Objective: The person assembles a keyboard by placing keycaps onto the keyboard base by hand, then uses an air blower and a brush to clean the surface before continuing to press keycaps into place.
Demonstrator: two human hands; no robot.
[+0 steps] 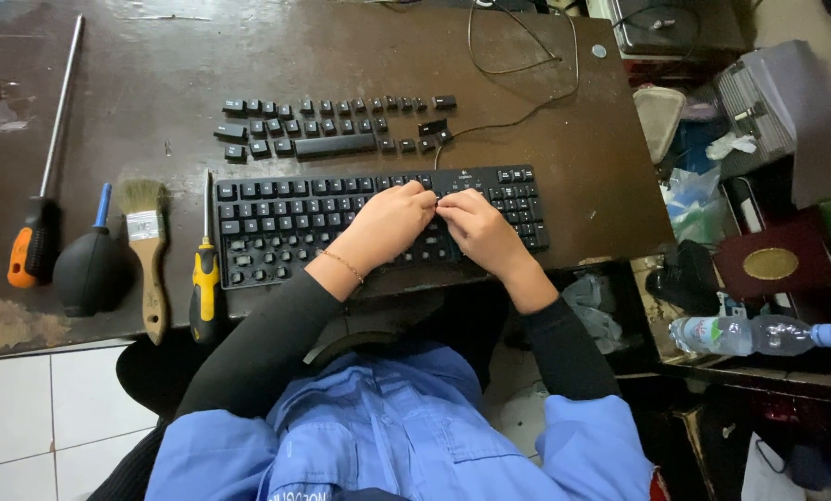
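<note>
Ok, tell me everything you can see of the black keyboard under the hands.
The keyboard is black, looks plastic, full-size, and lies flat near the front edge of the dark table. Many keycaps are off in its lower left rows, leaving bare stems; the removed keycaps sit in rows behind it. A thin black cable runs from its back edge. Both hands rest on its right middle, left hand and right hand, fingertips meeting. A yellow screwdriver lies just left of it.
</note>
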